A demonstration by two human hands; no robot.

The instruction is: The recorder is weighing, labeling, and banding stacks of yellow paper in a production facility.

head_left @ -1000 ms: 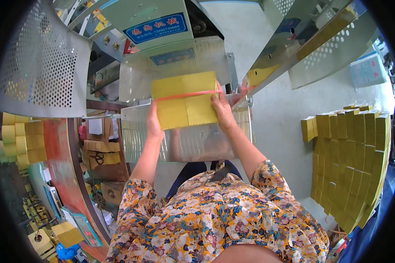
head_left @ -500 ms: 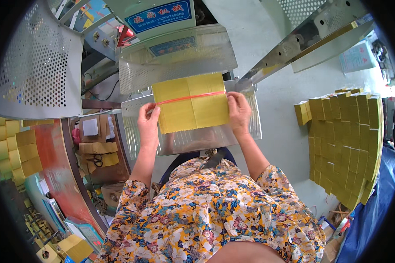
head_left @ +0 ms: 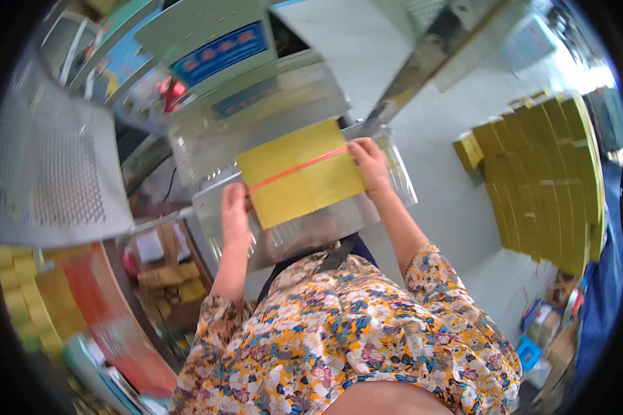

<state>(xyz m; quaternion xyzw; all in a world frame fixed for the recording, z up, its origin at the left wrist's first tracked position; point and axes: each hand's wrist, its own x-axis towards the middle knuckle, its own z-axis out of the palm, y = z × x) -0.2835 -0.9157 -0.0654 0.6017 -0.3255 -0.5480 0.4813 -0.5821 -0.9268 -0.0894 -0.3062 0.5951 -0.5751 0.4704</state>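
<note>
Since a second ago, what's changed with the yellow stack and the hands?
The yellow paper stack, bound by an orange band, has come down from in front of the machine's clear guard onto the metal tray, tilted. Left hand and right hand still hold its two ends. The yellow bundles at the right lie as before.

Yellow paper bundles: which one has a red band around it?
The bundle between the left hand and right hand, lying on the metal tray. A red band crosses it; the bundles stacked at right show none.
</note>
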